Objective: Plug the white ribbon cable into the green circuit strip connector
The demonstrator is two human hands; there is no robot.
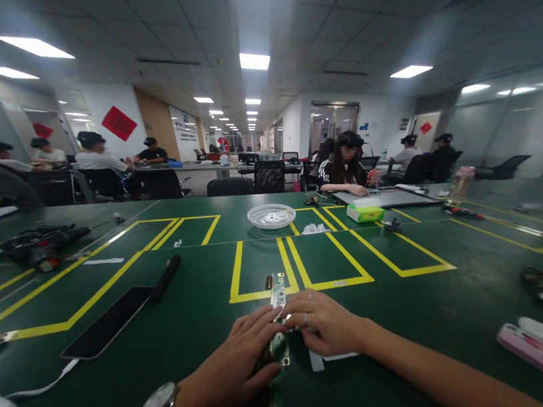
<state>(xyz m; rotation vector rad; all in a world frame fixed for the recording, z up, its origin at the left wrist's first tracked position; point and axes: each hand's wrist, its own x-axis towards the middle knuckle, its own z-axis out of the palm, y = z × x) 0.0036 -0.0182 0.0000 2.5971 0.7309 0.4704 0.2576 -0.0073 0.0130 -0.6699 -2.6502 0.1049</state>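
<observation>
A long, narrow green circuit board (278, 290) lies lengthwise in front of me on the green table, its near part running down toward the bottom edge. My left hand (232, 357), with a watch at the wrist, reaches over the board from the left and holds it, fingers fairly straight and thumb lower down. From the right, my right hand (326, 320) grips at the board with curled fingers, rings on two of them. The fingertips of both hands meet over the middle of the board, and what lies beneath them is hidden. White paper (341, 356) shows under my right hand.
A white basket (272, 216) stands beyond the board among yellow tape outlines. To the left are a black phone (109, 322) on a white cable and a power drill (42, 246). A pink case (528, 347) sits at right. Across the table, a person (346, 166) works near a green packet (364, 212).
</observation>
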